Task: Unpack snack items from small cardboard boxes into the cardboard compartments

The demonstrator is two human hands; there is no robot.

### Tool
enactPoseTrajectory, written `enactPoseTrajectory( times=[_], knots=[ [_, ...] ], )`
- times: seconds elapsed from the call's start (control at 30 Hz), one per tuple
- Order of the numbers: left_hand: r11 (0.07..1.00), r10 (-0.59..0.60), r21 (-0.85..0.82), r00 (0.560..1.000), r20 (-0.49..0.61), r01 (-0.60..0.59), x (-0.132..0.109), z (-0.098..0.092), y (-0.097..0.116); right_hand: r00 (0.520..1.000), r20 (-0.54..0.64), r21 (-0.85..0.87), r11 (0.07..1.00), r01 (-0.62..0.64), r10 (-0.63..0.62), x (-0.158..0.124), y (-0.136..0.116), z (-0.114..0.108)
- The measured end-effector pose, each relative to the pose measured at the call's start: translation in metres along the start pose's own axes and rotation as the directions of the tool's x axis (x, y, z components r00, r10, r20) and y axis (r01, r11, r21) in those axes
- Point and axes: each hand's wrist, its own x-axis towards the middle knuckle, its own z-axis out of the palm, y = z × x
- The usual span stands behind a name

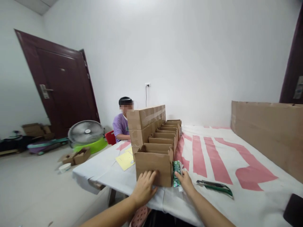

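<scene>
Holding green packet (176, 174) upright in right hand (186, 182), just beside nearest open-topped cardboard box (153, 164) at near edge of worktop (255, 205); laying left hand (143, 186), unclenched, against front of same box.

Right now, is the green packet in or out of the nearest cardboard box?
Out: the right hand holds the green packet beside the cardboard box.

The box (151, 162) is matt cardboard, while the green tube (176, 166) looks glossy plastic.
</scene>
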Motion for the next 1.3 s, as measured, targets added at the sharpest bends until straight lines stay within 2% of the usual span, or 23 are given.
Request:
enactPoseTrajectory(
  times=[0.1,0.17,0.23,0.3,0.37,0.43,0.5,0.6,0.83,1.07,1.3],
  knots=[
    [0.992,-0.115,-0.057,0.991,-0.066,0.111,-0.001,0.02,-0.013,1.0,-0.02,-0.001,1.0,0.017,-0.017,-0.001,0.012,0.004],
    [0.976,-0.151,-0.174,0.98,-0.13,0.127,-0.003,0.033,-0.016,0.999,-0.026,0.002,1.0,0.02,-0.02,-0.004,0.018,0.003],
    [0.932,-0.24,-0.316,0.956,-0.168,0.179,-0.004,0.044,-0.015,1.0,-0.022,0.011,1.0,0.022,-0.022,-0.007,0.02,0.001],
    [0.842,-0.409,-0.439,0.902,-0.138,0.315,-0.005,0.05,-0.014,0.999,-0.026,0.027,0.999,0.033,-0.033,-0.009,0.021,0.001],
    [0.718,-0.573,-0.517,0.817,-0.06,0.466,-0.003,0.052,-0.016,0.998,-0.038,0.05,0.998,0.042,-0.04,-0.01,0.021,0.002],
    [0.621,-0.657,-0.556,0.754,0.013,0.552,0.001,0.051,-0.022,0.998,-0.051,0.07,0.997,0.041,-0.037,-0.01,0.02,0.003],
    [0.586,-0.668,-0.568,0.741,0.065,0.578,0.006,0.05,-0.027,0.998,-0.063,0.08,0.996,0.027,-0.022,-0.011,0.02,0.004],
    [0.578,-0.655,-0.568,0.748,0.106,0.586,0.015,0.051,-0.027,0.997,-0.076,0.078,0.997,0.003,0.003,-0.013,0.018,0.004],
    [0.582,-0.669,-0.527,0.733,0.122,0.619,0.035,0.052,-0.008,0.999,-0.053,0.081,0.997,-0.001,0.005,-0.019,0.014,0.0],
    [0.596,-0.67,-0.471,0.726,0.155,0.651,0.043,0.055,-0.005,1.0,0.001,0.084,0.996,0.03,-0.031,-0.022,0.015,0.001],
    [0.624,-0.66,-0.419,0.732,0.167,0.659,0.061,0.056,0.0,0.998,-0.017,0.096,0.994,0.058,-0.057,-0.025,0.01,-0.001]
  ],
)
